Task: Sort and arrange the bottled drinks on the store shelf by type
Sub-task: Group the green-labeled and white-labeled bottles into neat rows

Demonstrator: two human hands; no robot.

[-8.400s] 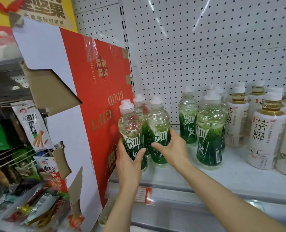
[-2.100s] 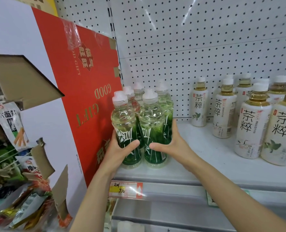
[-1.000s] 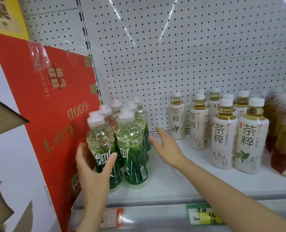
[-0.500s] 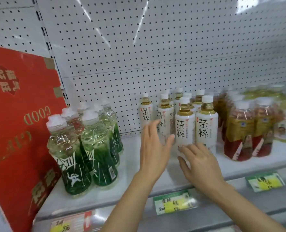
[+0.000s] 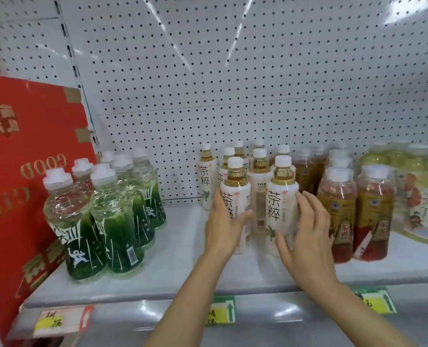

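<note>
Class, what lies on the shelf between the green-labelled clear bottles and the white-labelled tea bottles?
Head view: bare white shelf separates green-labelled clear bottles from white-labelled tea bottles.

Both bare forearms reach up and forward from the bottom edge, converging. The left hand (image 5: 224, 227) stands palm inward, thumb hooked forward. The right hand (image 5: 305, 236) faces it, its fingers (image 5: 313, 209) spread and lightly curved, thumb pointing left.
</note>
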